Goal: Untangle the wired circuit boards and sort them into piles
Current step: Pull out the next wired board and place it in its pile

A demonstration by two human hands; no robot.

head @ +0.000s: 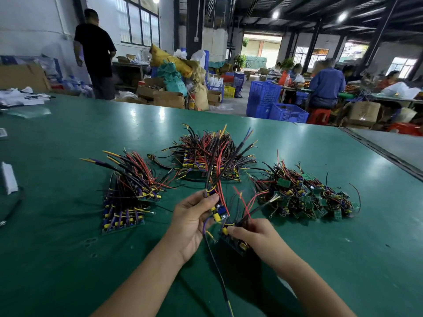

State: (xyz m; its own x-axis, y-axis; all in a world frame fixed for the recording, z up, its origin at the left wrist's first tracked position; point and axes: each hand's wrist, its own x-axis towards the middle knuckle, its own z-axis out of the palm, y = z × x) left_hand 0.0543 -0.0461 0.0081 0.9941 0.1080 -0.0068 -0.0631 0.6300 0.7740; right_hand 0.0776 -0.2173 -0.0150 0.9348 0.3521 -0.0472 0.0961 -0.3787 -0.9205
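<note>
Boards (218, 213) mid-untangle over the table (68, 248)

Two are lifted clear of the table: the left hand (190, 223) grips one by its wire roots, the right hand (254, 236) pinches another just below, with wires crossed between them. I'd call this the separating step. The next move, as I see it, is to ease them apart along the wires, then lay each on the left pile (124, 209) or the far pile (210, 159). The loose heap (306, 197) sits at right
</note>
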